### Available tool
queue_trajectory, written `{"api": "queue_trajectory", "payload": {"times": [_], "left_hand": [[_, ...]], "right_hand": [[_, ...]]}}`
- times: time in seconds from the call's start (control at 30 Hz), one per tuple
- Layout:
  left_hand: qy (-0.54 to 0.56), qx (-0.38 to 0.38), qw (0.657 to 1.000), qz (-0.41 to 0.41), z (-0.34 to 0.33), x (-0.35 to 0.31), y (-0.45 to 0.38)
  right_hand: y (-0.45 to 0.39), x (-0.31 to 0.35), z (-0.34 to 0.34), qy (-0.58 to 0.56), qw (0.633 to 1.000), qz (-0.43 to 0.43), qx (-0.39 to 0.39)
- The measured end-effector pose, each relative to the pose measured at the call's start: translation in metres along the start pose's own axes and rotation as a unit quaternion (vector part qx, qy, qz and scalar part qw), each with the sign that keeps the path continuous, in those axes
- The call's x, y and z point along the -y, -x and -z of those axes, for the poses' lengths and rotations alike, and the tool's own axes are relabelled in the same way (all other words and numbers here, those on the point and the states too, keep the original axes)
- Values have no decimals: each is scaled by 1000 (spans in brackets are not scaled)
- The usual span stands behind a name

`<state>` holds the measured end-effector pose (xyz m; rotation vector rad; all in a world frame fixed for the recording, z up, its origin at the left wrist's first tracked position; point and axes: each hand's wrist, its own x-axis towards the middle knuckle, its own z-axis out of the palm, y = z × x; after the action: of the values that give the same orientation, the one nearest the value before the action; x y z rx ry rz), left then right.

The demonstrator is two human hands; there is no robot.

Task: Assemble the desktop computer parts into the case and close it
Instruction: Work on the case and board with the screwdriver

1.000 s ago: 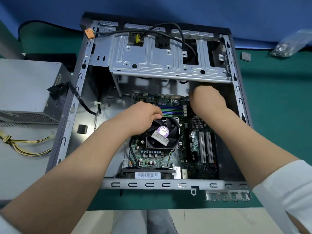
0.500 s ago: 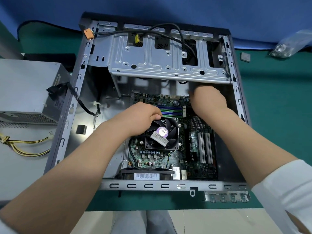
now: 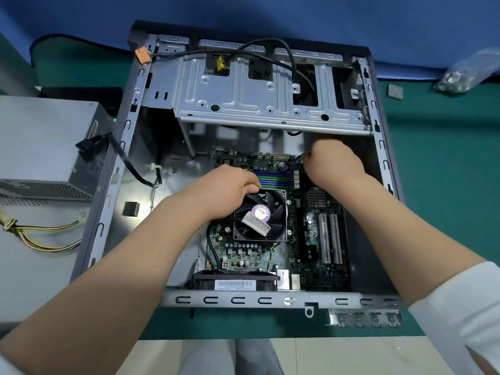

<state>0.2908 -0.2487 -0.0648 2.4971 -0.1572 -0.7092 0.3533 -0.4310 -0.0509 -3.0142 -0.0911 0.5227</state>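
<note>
**Both hands down inside the open computer case**

Nearest the camera runs the front rail of the case (image 3: pixel 243 300), a metal box lying on its side on a green mat (image 3: pixel 446 185), open face up, its long axis running away from the viewer. Just behind that rail a black fan with a barcode label (image 3: pixel 235 282) stands on edge. The circuit board (image 3: pixel 311 239) lies flat on the case floor, toward the right half, long axis also running near to far, two white slots (image 3: pixel 330 236) aligned the same way.

The left hand (image 3: pixel 224 190) rests on the near-left corner of the cooler fan (image 3: pixel 261 215), fingers curled over its frame and thumb on the top edge. Beyond it lie green and blue memory slots (image 3: pixel 276 178), running left to right. The right hand (image 3: pixel 332 163) is at the board's far right corner, fingers curled downward; whether it pinches anything cannot be told, as the fingertips are hidden.

Farther back, the silver drive cage (image 3: pixel 270 98) spans the case, with a black cable (image 3: pixel 270 47) looped over it. Left of the case sits a grey power supply (image 3: pixel 40 142) with yellow wires (image 3: pixel 40 234)
</note>
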Motion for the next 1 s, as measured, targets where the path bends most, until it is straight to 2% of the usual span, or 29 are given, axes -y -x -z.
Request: {"api": "queue_trajectory", "payload": {"times": [0.23, 0.47, 0.73, 0.9, 1.0], "left_hand": [[-4, -2, 1000, -1, 1, 0, 0], [-15, -3, 1000, -4, 1, 0, 0], [-9, -2, 1000, -7, 0, 0, 0], [-10, 0, 1000, -9, 0, -1, 0], [-9, -3, 1000, -12, 0, -2, 0]], "right_hand": [[0, -1, -2, 17, 999, 3, -39], [3, 3, -1, -8, 1000, -4, 20], [-1, 3, -1, -4, 999, -23, -32], [1, 0, -1, -34, 998, 11, 47], [3, 1, 0, -34, 998, -1, 50]]}}
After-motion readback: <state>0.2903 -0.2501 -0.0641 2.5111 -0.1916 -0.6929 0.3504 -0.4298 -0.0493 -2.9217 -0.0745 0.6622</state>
